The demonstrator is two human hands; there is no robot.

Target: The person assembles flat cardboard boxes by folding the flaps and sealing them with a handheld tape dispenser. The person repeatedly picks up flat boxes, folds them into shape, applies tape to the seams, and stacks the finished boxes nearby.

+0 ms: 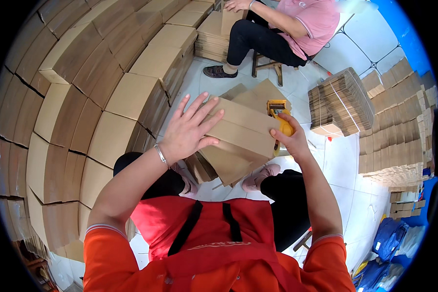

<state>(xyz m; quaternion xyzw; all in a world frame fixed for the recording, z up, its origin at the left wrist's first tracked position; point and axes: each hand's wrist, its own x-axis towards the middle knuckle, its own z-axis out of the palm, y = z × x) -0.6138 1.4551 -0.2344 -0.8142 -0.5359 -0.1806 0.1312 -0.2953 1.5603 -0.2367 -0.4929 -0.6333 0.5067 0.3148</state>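
Note:
A brown cardboard box lies in front of me with its long flaps folded together. My left hand rests on the box's left end, fingers spread. In my right hand is a yellow tape dispenser, held at the box's right end; part of its body is hidden by my fingers. Beneath the box are loose flat cardboard sheets, jutting out behind it and toward my feet.
Stacked cardboard boxes form a wall at left. A strapped bundle of flat cardboard stands at right, before tall cardboard stacks. Ahead, a person in a pink shirt sits on a stool. Blue bags lie at lower right.

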